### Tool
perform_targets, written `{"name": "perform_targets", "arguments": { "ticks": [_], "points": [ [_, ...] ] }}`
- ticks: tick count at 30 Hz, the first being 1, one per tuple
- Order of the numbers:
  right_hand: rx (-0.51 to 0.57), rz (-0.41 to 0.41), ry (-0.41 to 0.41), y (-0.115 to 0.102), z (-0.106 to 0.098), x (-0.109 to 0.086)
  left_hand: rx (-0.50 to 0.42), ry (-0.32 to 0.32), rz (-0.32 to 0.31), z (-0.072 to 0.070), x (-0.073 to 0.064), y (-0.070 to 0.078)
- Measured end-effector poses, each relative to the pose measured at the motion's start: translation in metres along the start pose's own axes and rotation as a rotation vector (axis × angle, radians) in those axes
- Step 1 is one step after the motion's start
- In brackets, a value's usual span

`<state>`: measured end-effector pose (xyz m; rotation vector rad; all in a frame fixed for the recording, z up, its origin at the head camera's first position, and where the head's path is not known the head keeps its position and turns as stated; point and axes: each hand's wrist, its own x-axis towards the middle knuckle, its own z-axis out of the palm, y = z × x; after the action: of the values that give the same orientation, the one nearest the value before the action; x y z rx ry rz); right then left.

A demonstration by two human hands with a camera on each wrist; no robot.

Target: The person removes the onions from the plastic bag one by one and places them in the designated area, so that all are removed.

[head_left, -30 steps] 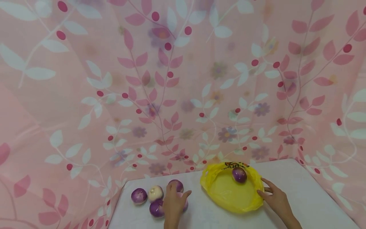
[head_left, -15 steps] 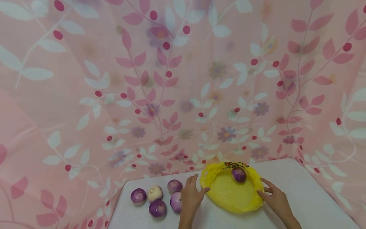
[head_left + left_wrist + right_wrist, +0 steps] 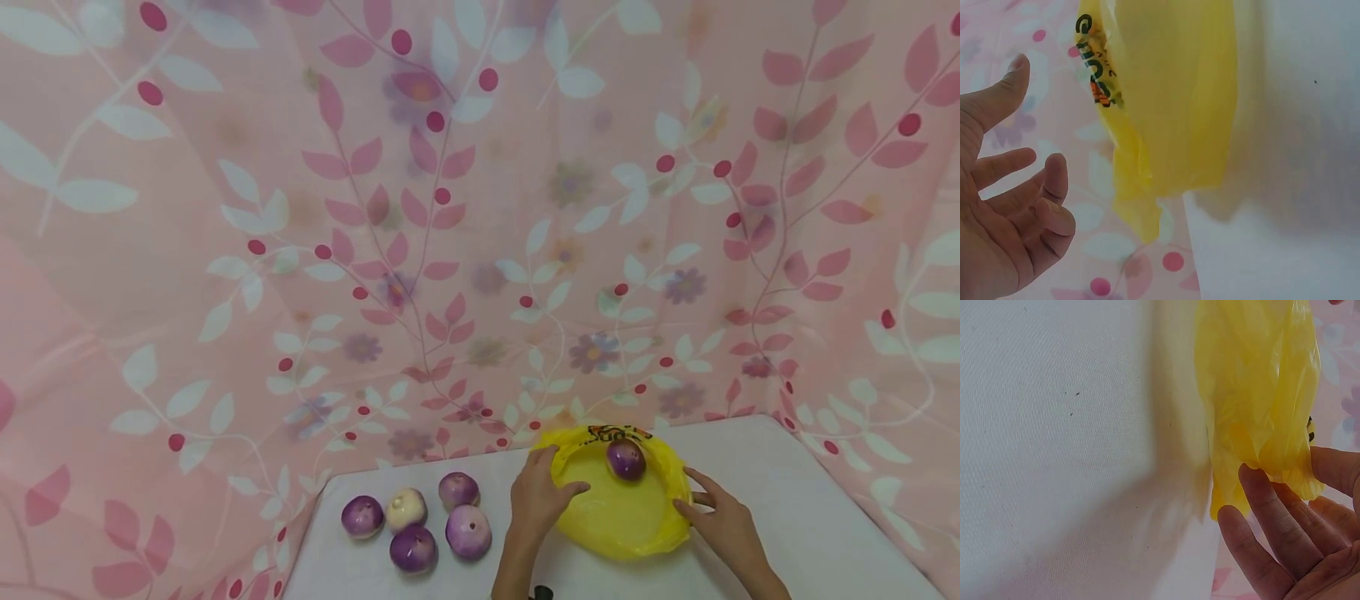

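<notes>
A yellow plastic bag (image 3: 622, 521) stands with its mouth spread wide, and one glossy purple onion-like vegetable (image 3: 626, 460) lies inside at the back. My left hand (image 3: 536, 496) is over the bag's left rim, fingers relaxed and holding nothing; the left wrist view shows its palm (image 3: 997, 244) beside the bag (image 3: 1179, 94). At the opposite side, my right hand (image 3: 723, 525) holds the bag's edge between thumb and fingers. In the right wrist view, the fingertips (image 3: 1250, 475) rest against the yellow plastic (image 3: 1254, 381).
Several round vegetables are grouped on the white table (image 3: 787, 492) left of the bag: dark purple ones (image 3: 363, 517), a pale purple one (image 3: 468, 532) and a cream one (image 3: 407, 510). A pink floral curtain (image 3: 480, 333) hangs behind. A small black object (image 3: 543, 592) shows near my left wrist.
My left hand has moved right, from over the vegetables to the bag's left rim, uncovering those at the left. My right hand stays at the bag's right edge.
</notes>
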<state>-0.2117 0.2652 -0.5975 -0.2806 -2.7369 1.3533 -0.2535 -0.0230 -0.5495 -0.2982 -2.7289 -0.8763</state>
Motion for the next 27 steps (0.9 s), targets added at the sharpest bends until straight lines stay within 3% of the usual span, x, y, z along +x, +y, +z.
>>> {"name": "perform_targets", "arguments": {
  "ticks": [14,22,27],
  "points": [
    [-0.016,-0.019,0.009,-0.001,0.000,-0.002,-0.032,-0.163,-0.012,0.021,0.023,0.012],
    [-0.024,-0.021,0.006,-0.002,0.000,-0.003,-0.060,-0.177,0.044,0.030,0.034,0.019],
    [-0.027,-0.009,0.002,-0.003,-0.001,-0.003,-0.046,-0.227,0.039,0.037,0.044,0.023]
  ]
}}
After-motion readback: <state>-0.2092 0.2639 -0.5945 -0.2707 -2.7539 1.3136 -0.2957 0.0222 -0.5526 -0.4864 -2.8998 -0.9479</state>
